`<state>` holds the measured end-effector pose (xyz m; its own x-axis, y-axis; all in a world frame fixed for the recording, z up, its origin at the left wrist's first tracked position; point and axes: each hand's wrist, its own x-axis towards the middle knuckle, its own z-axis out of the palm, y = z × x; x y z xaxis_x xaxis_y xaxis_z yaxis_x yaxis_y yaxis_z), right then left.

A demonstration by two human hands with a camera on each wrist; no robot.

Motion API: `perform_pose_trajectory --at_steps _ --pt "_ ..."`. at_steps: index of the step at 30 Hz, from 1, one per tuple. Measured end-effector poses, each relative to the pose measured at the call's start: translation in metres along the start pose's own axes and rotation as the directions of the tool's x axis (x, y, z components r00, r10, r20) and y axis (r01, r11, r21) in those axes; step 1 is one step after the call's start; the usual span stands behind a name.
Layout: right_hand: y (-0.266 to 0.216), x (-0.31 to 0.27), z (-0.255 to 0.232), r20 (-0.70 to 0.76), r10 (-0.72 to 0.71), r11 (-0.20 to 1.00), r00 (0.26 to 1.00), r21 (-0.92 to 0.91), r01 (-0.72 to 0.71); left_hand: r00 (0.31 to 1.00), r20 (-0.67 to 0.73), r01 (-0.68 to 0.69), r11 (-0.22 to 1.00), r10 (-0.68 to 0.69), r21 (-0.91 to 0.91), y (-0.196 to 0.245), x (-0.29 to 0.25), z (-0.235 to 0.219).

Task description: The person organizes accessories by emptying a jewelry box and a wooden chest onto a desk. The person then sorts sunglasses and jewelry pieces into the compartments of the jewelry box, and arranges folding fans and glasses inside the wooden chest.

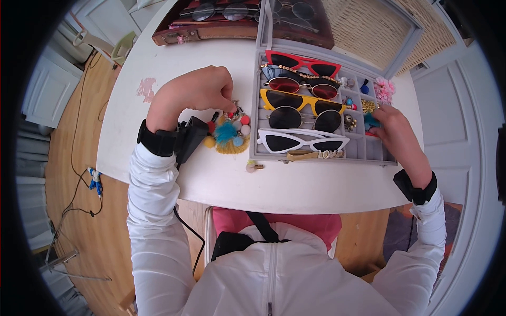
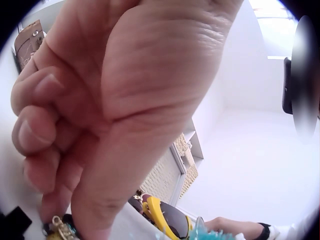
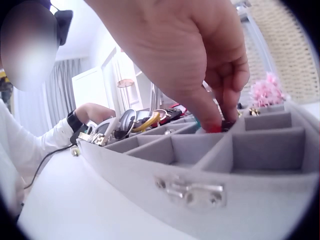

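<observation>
My left hand [image 1: 197,92] reaches into a small pile of pompom trinkets [image 1: 225,132] on the white table. In the left wrist view its thumb and a finger pinch a small gold and dark trinket [image 2: 62,230]. Over at the grey case [image 1: 254,142], my right hand [image 1: 395,131] has its fingertips down in a small compartment at the right side. They pinch a trinket with a red part [image 3: 215,129] and teal fluff [image 1: 371,121]; the fingers hide part of it. Several sunglasses, among them a yellow pair [image 1: 289,99] and a white pair [image 1: 303,142], fill the case's left part.
Behind stands a brown case [image 1: 184,36] with more glasses. The grey case's windowed lid [image 1: 408,45] is raised. A pink flower piece [image 1: 384,89] lies in the upper right. One small trinket [image 1: 253,167] lies before the case, near the table's front edge.
</observation>
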<state>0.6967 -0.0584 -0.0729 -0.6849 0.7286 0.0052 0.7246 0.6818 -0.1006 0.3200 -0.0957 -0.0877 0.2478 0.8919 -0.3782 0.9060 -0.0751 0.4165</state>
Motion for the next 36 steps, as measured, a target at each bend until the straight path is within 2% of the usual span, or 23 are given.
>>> perform_pose_trajectory --at_steps 2,6,8,10,11,12,14,15,16,18,19,20,21,22,23,25,28,30,32,33,34,35,36 --pt "-0.010 0.003 -0.013 -0.056 0.011 0.999 0.998 0.035 -0.009 0.997 -0.033 -0.071 0.997 0.069 -0.031 -0.005 0.002 0.002" --pt "-0.028 0.013 -0.039 -0.162 0.075 0.988 0.984 0.146 -0.051 0.995 -0.050 -0.094 0.994 0.091 -0.052 -0.002 0.001 -0.002" --pt "-0.036 0.019 -0.045 -0.201 0.033 0.988 0.979 0.155 -0.001 0.980 -0.167 -0.126 0.989 0.111 -0.083 0.000 -0.004 -0.007" --pt "-0.048 0.030 -0.047 -0.274 -0.121 0.954 0.954 0.232 0.188 0.965 -0.225 -0.170 0.973 0.133 -0.155 -0.008 -0.007 -0.015" --pt "-0.056 0.035 -0.048 -0.285 -0.113 0.956 0.952 0.232 0.182 0.949 -0.282 -0.211 0.950 0.142 -0.231 -0.010 -0.007 -0.019" --pt "-0.064 0.042 -0.047 -0.310 -0.145 0.926 0.940 0.293 0.239 0.948 -0.281 -0.217 0.952 0.153 -0.215 -0.009 -0.010 -0.023" --pt "-0.082 0.056 -0.045 -0.360 -0.159 0.891 0.919 0.349 0.291 0.853 -0.510 -0.378 0.803 0.108 -0.460 -0.001 -0.021 -0.028" --pt "-0.089 0.065 -0.041 -0.337 -0.159 0.812 0.928 0.490 0.317 0.831 -0.536 -0.454 0.734 0.145 -0.505 0.004 -0.026 -0.031" --pt "-0.098 0.073 -0.039 -0.317 -0.164 0.712 0.934 0.617 0.334 0.830 -0.531 -0.461 0.742 0.168 -0.486 0.008 -0.027 -0.031" --pt "-0.119 0.083 -0.040 -0.262 -0.121 0.617 0.957 0.736 0.280 0.734 -0.651 -0.622 0.575 0.193 -0.531 0.013 -0.023 -0.024" --pt "-0.126 0.091 -0.040 -0.280 -0.100 0.617 0.955 0.735 0.280 0.717 -0.657 -0.656 0.544 0.233 -0.523 0.017 -0.022 -0.021" --pt "-0.129 0.101 -0.039 -0.213 -0.142 0.604 0.967 0.755 0.255 0.689 -0.684 -0.688 0.513 0.240 -0.513 0.023 -0.020 -0.017" --pt "-0.129 0.108 -0.040 -0.142 -0.185 0.592 0.972 0.774 0.226 0.691 -0.678 -0.685 0.525 0.250 -0.505 0.024 -0.018 -0.014" --pt "-0.128 0.110 -0.041 -0.149 -0.165 0.594 0.975 0.774 0.219 0.695 -0.671 -0.683 0.533 0.260 -0.500 0.025 -0.017 -0.011" --pt "-0.124 0.111 -0.041 -0.109 -0.184 0.535 0.977 0.823 0.193 0.696 -0.661 -0.687 0.525 0.279 -0.502 0.026 -0.016 -0.010" --pt "-0.111 0.106 -0.043 -0.047 -0.215 0.456 0.975 0.878 0.142 0.709 -0.630 -0.702 0.394 0.317 -0.593 0.028 -0.013 -0.006" --pt "-0.080 0.074 -0.065 -0.064 -0.067 0.488 0.996 0.868 0.089 0.624 -0.688 -0.776 0.399 0.371 -0.489 0.032 -0.010 -0.006" --pt "-0.044 0.043 -0.077 -0.121 0.072 0.518 0.990 0.853 0.067 0.625 -0.712 -0.765 0.432 0.320 -0.477 0.031 -0.010 -0.008" --pt "0.001 0.015 -0.088 -0.292 0.101 0.776 0.951 0.622 0.109 0.617 -0.740 -0.755 0.469 0.270 -0.458 0.028 -0.010 -0.009" --pt "0.019 0.000 -0.093 -0.312 0.125 0.851 0.942 0.521 0.060 0.616 -0.757 -0.740 0.492 0.219 -0.459 0.030 -0.010 -0.009" --pt "0.031 -0.011 -0.096 -0.336 0.144 0.911 0.931 0.413 0.008 0.612 -0.765 -0.733 0.508 0.202 -0.453 0.030 -0.010 -0.009" --pt "0.037 -0.020 -0.095 -0.322 0.141 0.914 0.936 0.405 0.001 0.609 -0.771 -0.726 0.520 0.186 -0.449 0.032 -0.009 -0.009" --pt "0.038 -0.030 -0.091 -0.315 0.261 0.943 0.913 0.287 -0.171 0.606 -0.777 -0.719 0.535 0.170 -0.444 0.034 -0.009 -0.008"
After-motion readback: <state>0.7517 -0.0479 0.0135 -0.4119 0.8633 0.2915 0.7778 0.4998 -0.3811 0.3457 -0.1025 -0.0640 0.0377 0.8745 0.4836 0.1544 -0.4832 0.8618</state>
